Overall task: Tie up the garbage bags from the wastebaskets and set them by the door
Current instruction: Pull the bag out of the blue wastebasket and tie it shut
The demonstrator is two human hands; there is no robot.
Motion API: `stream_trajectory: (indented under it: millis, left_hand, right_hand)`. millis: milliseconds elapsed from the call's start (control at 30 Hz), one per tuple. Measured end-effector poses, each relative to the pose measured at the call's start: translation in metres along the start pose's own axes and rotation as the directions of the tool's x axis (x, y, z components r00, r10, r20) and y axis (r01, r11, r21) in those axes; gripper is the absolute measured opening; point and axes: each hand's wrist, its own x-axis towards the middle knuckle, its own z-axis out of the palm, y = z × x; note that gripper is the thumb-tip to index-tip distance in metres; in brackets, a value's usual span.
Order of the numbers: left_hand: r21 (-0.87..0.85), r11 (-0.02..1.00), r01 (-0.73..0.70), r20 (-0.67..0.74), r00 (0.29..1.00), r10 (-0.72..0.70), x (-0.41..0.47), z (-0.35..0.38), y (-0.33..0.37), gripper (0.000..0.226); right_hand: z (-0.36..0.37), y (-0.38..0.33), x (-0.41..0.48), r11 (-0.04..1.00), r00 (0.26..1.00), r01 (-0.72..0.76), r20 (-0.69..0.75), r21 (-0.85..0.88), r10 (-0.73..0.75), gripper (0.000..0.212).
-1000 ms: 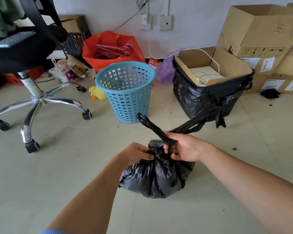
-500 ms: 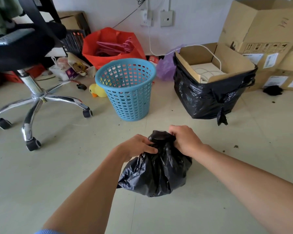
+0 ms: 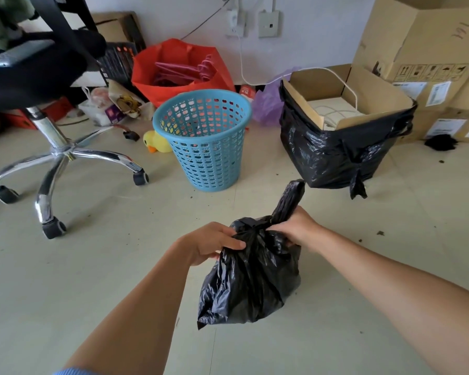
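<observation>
A small black garbage bag [image 3: 251,280] hangs above the floor, gathered at its neck. My left hand [image 3: 214,242] grips the neck from the left. My right hand [image 3: 295,228] grips it from the right, and a twisted strip of the bag [image 3: 289,200] sticks up past that hand. Behind stands a blue perforated wastebasket [image 3: 203,142] with no liner in it. To the right a second black garbage bag [image 3: 333,155] wraps an open cardboard box [image 3: 347,96].
An office chair [image 3: 52,147] with a chrome base stands at the left. A red bag with hangers [image 3: 179,69], a yellow duck toy [image 3: 155,142] and clutter line the wall. Stacked cardboard boxes [image 3: 423,50] fill the right corner. Bare floor lies around me.
The two long bag ends, spread apart a second ago, have been drawn together at the neck. One strip now stands upright past my right hand, and the bag sits higher.
</observation>
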Motion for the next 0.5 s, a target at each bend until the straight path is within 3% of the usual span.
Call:
stream_trajectory:
  millis: [67, 133, 200, 233, 300, 367, 400, 433, 500]
  left_hand:
    - [0.011, 1.000, -0.004, 0.033, 0.999, 0.003, -0.002, 0.003, 0.001, 0.006]
    - [0.024, 1.000, 0.000, 0.065, 0.998, -0.002, -0.003, 0.008, 0.005, 0.018]
    - [0.055, 0.999, 0.003, 0.086, 0.996, -0.007, -0.003, 0.010, 0.007, 0.041]
    - [0.077, 0.997, 0.003, 0.083, 0.997, -0.009, -0.004, 0.011, 0.007, 0.035]
    - [0.120, 0.993, 0.008, 0.058, 0.998, -0.015, -0.003, 0.008, 0.004, 0.026]
    - [0.149, 0.989, -0.003, -0.013, 1.000, 0.005, -0.005, 0.005, 0.003, 0.017]
    - [0.137, 0.990, -0.029, -0.070, 0.997, 0.039, -0.009, 0.005, 0.005, 0.002]
    - [0.095, 0.993, -0.066, -0.150, 0.985, 0.080, -0.008, 0.004, 0.005, 0.009]
    - [0.015, 0.987, -0.159, -0.377, 0.914, 0.153, -0.003, 0.002, 0.012, 0.011]
  right_hand:
    - [0.001, -0.002, -0.004, 0.942, 0.989, 0.086, -0.083, -0.325, -0.119, 0.019]
    - [0.007, -0.001, -0.013, 0.667, 0.928, 0.157, -0.122, -0.728, -0.352, 0.015]
    - [0.013, 0.006, -0.018, 0.479, 0.847, 0.187, -0.106, -0.858, -0.521, 0.018]
    - [0.014, 0.011, -0.017, 0.446, 0.832, 0.189, -0.098, -0.875, -0.545, 0.019]
    - [0.011, 0.020, -0.012, 0.499, 0.855, 0.205, -0.095, -0.842, -0.510, 0.014]
    - [0.008, 0.023, -0.008, 0.698, 0.929, 0.202, -0.092, -0.687, -0.359, 0.010]
    - [0.008, 0.023, -0.008, 0.813, 0.960, 0.167, -0.097, -0.558, -0.263, 0.018]
    - [0.008, 0.023, -0.009, 0.906, 0.973, 0.132, -0.123, -0.402, -0.196, 0.027]
    - [0.006, 0.019, -0.013, 0.988, 0.955, 0.107, -0.264, -0.113, -0.134, 0.042]
